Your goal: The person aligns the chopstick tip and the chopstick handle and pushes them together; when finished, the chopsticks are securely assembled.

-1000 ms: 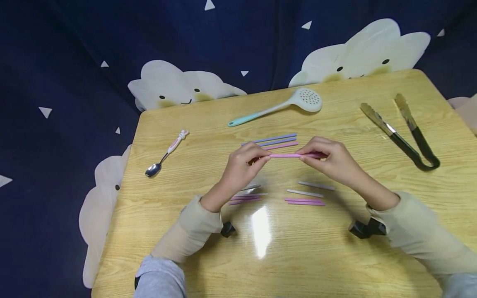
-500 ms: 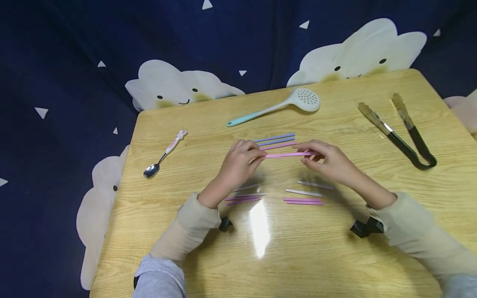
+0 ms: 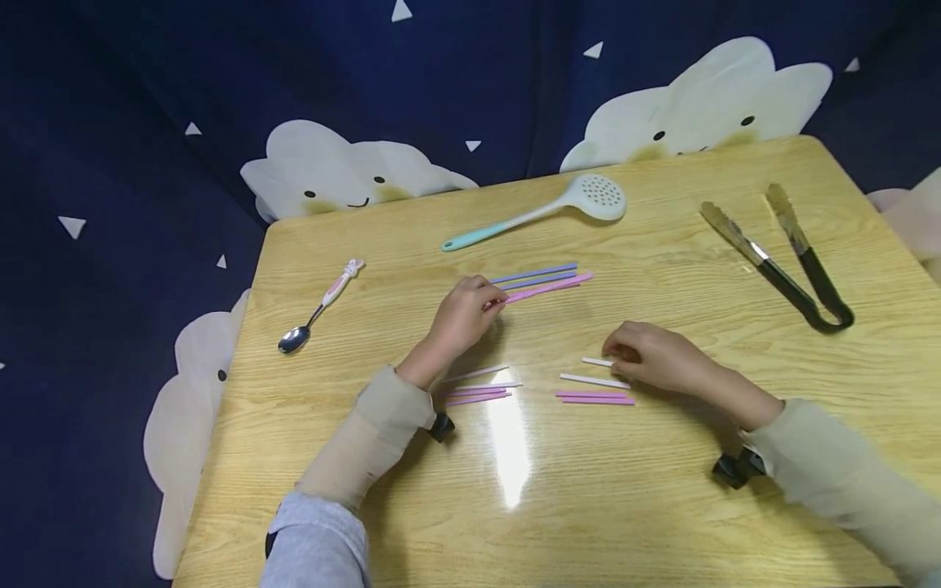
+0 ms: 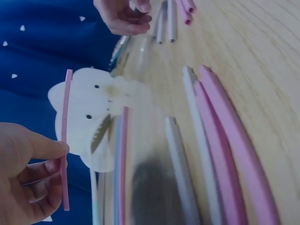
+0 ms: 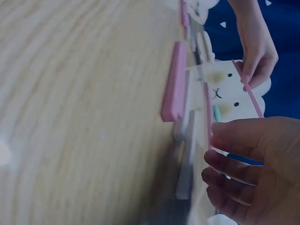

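My left hand [image 3: 463, 314] pinches a long pink stick [image 3: 550, 287] near its left end, low over the table; in the left wrist view this stick [image 4: 66, 108] stands out between thumb and fingers. Right behind it lie two blue sticks [image 3: 542, 272] and another pink one, partly covered. My right hand [image 3: 657, 355] hovers at a short white stick [image 3: 597, 361], hiding its right part. The right wrist view shows its loosely bent fingers [image 5: 229, 161] holding nothing. A second white stick [image 3: 588, 380] and two short pink sticks [image 3: 594, 400] lie just in front.
Several white and pink sticks [image 3: 478, 393] lie in front of my left hand. A spoon [image 3: 318, 314] is at the left, a slotted turner [image 3: 547, 214] at the back, and black-handled tongs [image 3: 794, 273] at the right. A dark blue curtain borders the table.
My right hand has let go of the pink stick and moved down and right to the white stick. The left hand has lowered the pink stick toward the blue ones.
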Demonstrator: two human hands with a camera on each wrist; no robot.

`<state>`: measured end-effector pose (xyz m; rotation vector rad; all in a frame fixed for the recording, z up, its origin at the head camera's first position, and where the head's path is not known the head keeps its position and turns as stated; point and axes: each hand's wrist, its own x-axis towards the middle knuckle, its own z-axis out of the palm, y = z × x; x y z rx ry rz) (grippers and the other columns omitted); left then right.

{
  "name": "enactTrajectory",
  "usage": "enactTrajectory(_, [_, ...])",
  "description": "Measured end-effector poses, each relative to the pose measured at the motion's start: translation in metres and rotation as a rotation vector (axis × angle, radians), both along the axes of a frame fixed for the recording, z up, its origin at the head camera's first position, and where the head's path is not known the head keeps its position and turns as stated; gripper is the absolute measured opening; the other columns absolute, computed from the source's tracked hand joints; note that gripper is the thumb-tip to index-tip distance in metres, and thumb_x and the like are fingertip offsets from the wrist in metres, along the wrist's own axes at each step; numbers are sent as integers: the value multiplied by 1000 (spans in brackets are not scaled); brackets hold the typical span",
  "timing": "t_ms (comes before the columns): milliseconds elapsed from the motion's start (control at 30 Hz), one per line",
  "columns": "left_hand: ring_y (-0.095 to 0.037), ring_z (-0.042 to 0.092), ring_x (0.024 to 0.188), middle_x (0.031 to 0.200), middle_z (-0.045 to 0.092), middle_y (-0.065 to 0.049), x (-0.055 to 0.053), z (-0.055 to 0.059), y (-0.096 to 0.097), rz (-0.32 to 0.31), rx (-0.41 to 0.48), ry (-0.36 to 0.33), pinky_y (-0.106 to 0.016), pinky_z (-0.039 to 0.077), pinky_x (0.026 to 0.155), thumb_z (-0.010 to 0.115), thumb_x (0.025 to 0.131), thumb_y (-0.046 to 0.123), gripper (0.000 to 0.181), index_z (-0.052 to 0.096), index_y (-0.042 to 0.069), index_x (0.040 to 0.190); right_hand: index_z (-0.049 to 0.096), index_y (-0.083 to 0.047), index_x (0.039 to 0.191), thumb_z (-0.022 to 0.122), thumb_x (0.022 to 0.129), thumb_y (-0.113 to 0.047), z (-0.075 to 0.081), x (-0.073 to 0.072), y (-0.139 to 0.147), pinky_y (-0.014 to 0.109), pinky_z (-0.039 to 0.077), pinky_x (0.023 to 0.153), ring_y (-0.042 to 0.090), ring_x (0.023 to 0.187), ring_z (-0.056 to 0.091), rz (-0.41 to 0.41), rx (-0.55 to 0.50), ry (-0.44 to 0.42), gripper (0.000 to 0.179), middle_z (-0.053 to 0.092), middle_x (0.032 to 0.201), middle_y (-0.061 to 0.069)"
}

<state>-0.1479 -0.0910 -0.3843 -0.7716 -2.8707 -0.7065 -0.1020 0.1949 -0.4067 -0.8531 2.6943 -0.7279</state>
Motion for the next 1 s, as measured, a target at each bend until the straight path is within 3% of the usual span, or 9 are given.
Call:
enactTrajectory(300, [-17,55,76,83,62,-4,-11,-19,5,-43,-85,42,-22,47,65,63,83,10,10,70,8,90,63,-11,85,68,76,-10,-10,2,-3,26,39,53,9,65,46,34,83,99,11,52,79,-3])
enactTrajectory(533, [-18,56,77,83,62,-5,-17,-29,6,-65,-165,14,-23,48,67,64,83,10,11,70,7,91,56,-15,76,66,75,-7,-12,2,-5,25,36,48,8,61,42,40,123,169,12,46,73,-5])
enactTrajectory(833, [-18,58,77,81,60,-5,-21,-37,9,-116,-238,87,-24,49,66,60,84,7,8,68,7,86,57,-14,77,64,78,-7,0,0,-3,25,36,50,9,62,42,-23,84,84,10,48,70,-5])
enactTrajectory(1000, [-18,57,75,80,59,-5,-24,-39,9,-112,-264,78,-25,49,64,60,86,10,9,67,7,84,58,-14,78,63,80,-8,6,0,-2,24,36,51,9,63,42,-35,63,46,7,49,69,-5])
